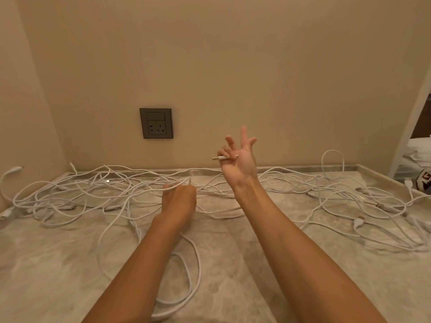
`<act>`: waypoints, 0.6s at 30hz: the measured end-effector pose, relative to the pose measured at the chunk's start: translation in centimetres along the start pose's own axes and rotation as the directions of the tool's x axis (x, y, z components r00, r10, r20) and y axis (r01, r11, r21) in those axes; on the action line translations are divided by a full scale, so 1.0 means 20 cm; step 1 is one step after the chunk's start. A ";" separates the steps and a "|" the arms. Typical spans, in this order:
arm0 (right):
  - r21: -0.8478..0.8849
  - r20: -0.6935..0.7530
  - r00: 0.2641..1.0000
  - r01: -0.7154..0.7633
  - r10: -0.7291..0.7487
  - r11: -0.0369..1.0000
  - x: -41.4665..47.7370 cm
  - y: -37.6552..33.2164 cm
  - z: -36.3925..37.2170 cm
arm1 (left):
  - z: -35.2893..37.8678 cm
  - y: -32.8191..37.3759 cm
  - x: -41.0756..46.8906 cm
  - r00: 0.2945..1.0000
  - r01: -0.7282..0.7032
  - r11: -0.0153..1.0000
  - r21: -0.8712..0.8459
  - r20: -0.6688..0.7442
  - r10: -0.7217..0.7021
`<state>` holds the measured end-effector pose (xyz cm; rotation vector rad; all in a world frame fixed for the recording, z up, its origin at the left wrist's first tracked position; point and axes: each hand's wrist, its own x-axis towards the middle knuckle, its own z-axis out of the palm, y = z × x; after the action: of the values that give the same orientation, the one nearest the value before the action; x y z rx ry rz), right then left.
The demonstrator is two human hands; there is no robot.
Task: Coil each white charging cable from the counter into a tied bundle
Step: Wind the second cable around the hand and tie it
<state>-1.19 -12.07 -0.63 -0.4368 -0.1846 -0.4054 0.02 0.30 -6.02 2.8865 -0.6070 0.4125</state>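
Several white charging cables (77, 194) lie tangled across the marble counter (53, 264), from the left wall to the right edge. My right hand (240, 164) is raised above the counter's back; its thumb and forefinger pinch a cable's plug end (221, 157) while the other fingers spread upward. My left hand (179, 197) is lower, over the tangle's middle, with curled fingers gripping a strand of white cable (179, 183). A long loop of cable (196, 264) trails toward me under my left forearm.
A grey wall socket (156, 123) sits on the beige wall behind the counter. More cables and plugs (359, 221) crowd the right side. A walled corner closes the left end. White bedding (419, 152) and a dark object (424, 183) show past the counter's right edge.
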 end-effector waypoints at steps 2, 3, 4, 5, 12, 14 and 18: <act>-0.189 -0.132 0.987 0.067 -0.093 0.980 0.03 0.01 -0.02 | -0.01 0.01 0.00 1.000 -0.018 1.000 -0.025 -0.023 0.017; -0.393 -0.163 0.974 0.081 -0.156 0.916 0.05 0.01 -0.04 | -0.02 0.01 -0.01 0.999 -0.024 0.997 -0.068 -0.049 0.021; -0.608 -0.152 0.967 0.074 -0.207 0.791 0.05 0.02 -0.06 | -0.04 0.01 -0.01 0.996 -0.028 0.991 -0.131 -0.083 0.018; -0.778 -0.111 0.967 0.059 -0.229 0.625 0.04 0.04 -0.07 | -0.06 0.01 -0.01 0.993 -0.031 0.978 -0.205 -0.120 0.007; -0.934 0.162 0.977 0.197 0.140 -0.297 -0.02 0.01 -0.01 | -0.19 -0.02 0.01 0.993 0.000 0.910 -0.416 -0.109 -0.050; -0.792 0.184 0.956 0.282 0.228 -0.542 -0.03 -0.06 -0.01 | -0.25 -0.07 0.01 0.991 0.016 0.911 -0.412 -0.116 -0.069; -0.761 0.061 0.946 0.250 0.318 -0.598 -0.02 -0.14 -0.02 | -0.32 -0.09 0.04 0.998 -0.015 0.882 -0.471 -0.066 -0.019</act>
<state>-2.57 -14.38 -0.04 -2.7255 -0.0073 -0.2578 -0.04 3.12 0.17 2.3966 -0.5954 0.3095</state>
